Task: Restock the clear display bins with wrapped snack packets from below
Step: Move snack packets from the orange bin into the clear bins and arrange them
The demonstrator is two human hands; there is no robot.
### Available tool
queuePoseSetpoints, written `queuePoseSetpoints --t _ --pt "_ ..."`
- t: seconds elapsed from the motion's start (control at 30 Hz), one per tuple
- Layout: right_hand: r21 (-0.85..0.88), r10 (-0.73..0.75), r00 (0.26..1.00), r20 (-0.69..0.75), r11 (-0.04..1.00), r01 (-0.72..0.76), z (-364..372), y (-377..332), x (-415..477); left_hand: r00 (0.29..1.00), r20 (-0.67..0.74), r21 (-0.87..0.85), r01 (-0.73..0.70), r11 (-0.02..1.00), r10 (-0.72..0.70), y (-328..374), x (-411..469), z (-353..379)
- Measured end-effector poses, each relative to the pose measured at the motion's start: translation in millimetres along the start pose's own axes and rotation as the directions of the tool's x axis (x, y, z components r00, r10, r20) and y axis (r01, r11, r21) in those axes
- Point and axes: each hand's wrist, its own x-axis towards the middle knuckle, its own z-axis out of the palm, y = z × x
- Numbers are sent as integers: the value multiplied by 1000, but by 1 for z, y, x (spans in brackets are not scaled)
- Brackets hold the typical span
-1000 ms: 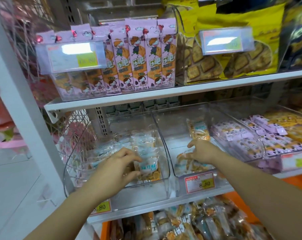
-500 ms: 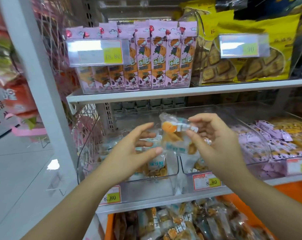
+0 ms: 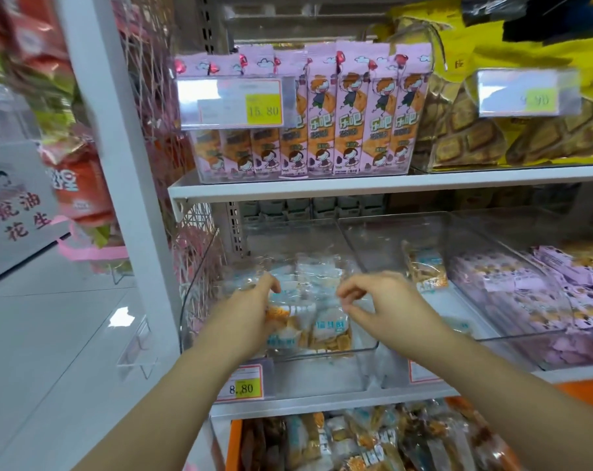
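Over the clear bin (image 3: 322,375), left hand (image 3: 250,311) holds snack packet (image 3: 285,317), right hand (image 3: 390,300) loose

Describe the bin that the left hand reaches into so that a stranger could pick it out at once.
Below the pink cartons, clear bins line a white shelf. Take the leftmost bin, next to the white post. It holds a heap of clear packets and shows an 8.80 tag; the next bin holds few, the third bin purple ones.
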Motion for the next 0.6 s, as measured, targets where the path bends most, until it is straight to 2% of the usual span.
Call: queuePoseSetpoints --t 0.07,0.13,0.2,0.27,0.37,0.47,0.6 --pt "-230 -56 990 129 969 85 5 -2 6 1000 0 175 -14 985 15 -2 3 5" --pt "-367 -70 970 235 917 155 8 -7 14 999 -16 347 -29 937 37 -1 6 9" --pt "-403 -64 956 286 897 181 10 -11 21 998 -3 470 -50 881 58 -2 11 12" --pt "-371 -36 950 309 915 156 12 -13 24 999 34 507 -52 861 40 -6 18 14" --pt "-275 6 952 305 958 82 16 -17 27 997 69 470 -53 881 23 -11 23 17" --pt "-138 43 949 312 990 1 24 -21 36 997 63 343 -56 938 37 -14 24 16" --pt "109 116 957 266 983 -150 40 -25 41 996 -45 100 -74 992 79 -15 20 -5"
